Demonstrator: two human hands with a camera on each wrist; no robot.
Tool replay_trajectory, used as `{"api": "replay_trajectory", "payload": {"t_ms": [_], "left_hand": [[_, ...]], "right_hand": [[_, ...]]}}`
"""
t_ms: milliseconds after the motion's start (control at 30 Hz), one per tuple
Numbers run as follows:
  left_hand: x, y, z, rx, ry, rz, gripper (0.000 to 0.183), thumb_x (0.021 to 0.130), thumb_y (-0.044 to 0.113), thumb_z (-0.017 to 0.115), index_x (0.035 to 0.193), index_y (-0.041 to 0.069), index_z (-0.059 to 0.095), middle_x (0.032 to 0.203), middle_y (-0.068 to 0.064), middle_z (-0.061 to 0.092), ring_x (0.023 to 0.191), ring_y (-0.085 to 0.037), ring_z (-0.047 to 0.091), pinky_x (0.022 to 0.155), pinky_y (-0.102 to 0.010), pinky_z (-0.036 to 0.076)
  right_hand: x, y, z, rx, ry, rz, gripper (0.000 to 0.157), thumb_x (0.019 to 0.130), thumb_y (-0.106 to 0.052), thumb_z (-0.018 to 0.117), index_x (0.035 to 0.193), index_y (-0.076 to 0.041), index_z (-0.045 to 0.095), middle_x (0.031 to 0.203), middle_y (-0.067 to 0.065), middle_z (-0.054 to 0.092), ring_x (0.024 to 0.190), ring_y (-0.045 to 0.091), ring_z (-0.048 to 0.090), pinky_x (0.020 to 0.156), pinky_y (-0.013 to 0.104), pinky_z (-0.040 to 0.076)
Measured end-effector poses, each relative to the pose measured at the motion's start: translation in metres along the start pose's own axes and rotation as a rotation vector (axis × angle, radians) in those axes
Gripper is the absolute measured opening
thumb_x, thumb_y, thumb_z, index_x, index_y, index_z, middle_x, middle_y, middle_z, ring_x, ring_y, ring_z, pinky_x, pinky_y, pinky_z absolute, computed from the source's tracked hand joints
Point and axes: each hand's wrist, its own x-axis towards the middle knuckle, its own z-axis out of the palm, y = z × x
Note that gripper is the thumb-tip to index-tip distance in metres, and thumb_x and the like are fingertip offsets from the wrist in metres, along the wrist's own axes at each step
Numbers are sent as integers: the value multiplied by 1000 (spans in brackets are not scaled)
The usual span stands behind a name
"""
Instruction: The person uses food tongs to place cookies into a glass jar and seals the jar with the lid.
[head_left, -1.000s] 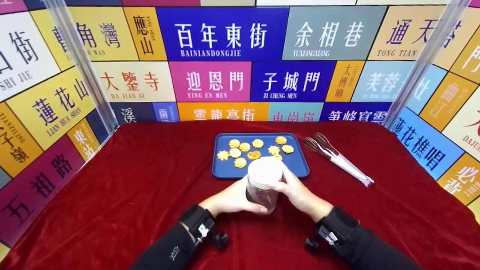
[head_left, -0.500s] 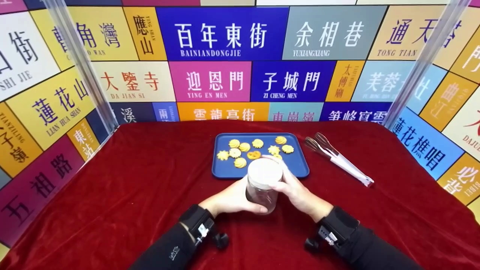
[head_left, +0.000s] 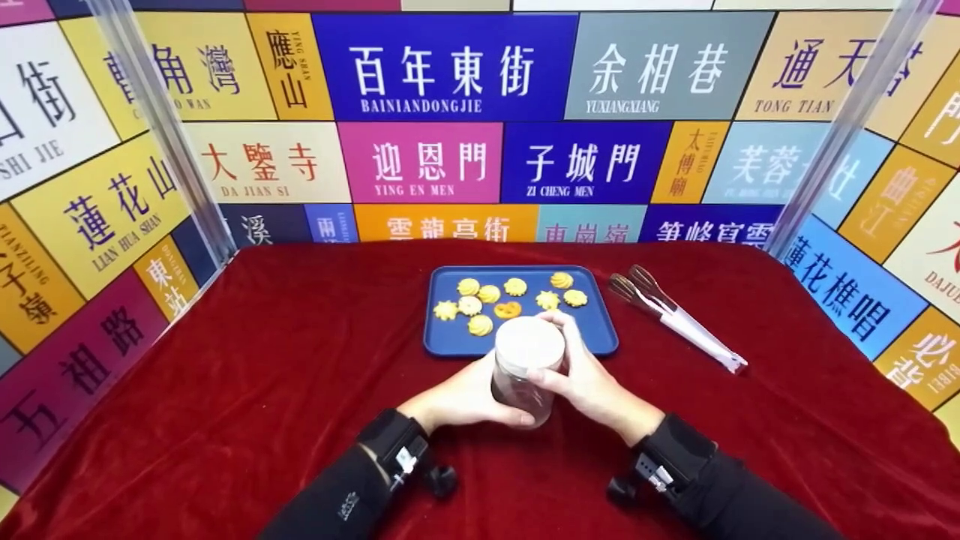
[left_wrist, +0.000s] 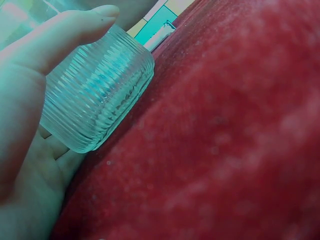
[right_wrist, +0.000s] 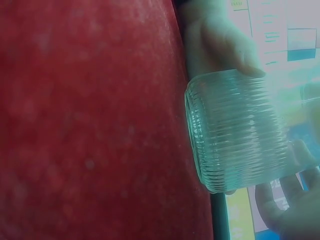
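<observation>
A clear, ribbed jar with a white lid stands upright on the red cloth in front of the tray. My left hand grips the jar's body, its thumb across the near side. The ribbed lower part of the jar shows closely in the left wrist view. My right hand holds the lid, with its thumb on the near rim and its fingers around the far right side. In the right wrist view, the jar lies between both hands. The far fingers of my left hand are mostly hidden.
Behind the jar lies a blue tray with several cookies on it. Metal tongs with white handles rest on the red cloth to the tray's right. Walls with printed signs enclose the table on the back and sides.
My right hand has turned and shifted slightly on the lid, its thumb further left along the rim. The left hand and the jar's body look unmoved.
</observation>
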Motion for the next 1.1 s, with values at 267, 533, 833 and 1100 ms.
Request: {"api": "replay_trajectory", "payload": {"t_ms": [267,533,833,1100], "left_hand": [[0,-1,0,5,5,-10,94,79,20,96,155,23,40,143,7,58,131,-11,57,116,-33,45],[0,-1,0,4,6,-23,96,78,20,97,155,25,39,144,8,57,132,-12,56,116,-33,45],[1,0,0,-5,3,-20,89,80,19,96,151,19,43,140,6,60,129,-12,59,114,-32,46],[1,0,0,26,-5,-10,87,79,21,96,149,20,44,139,6,60,128,-12,59,114,-33,46]], "right_hand": [[0,-1,1,27,-8,5,79,92,-25,84,148,-2,34,146,13,51,133,20,52,112,24,39],[2,-2,2,57,-10,3,73,93,-13,79,149,0,35,146,14,50,133,18,51,112,23,39],[2,-1,0,121,-53,-50,67,96,-10,70,152,6,36,146,18,50,133,12,51,114,22,37],[1,-4,0,143,-89,-35,69,95,-7,62,156,8,33,151,22,48,137,10,47,117,22,32]]}}
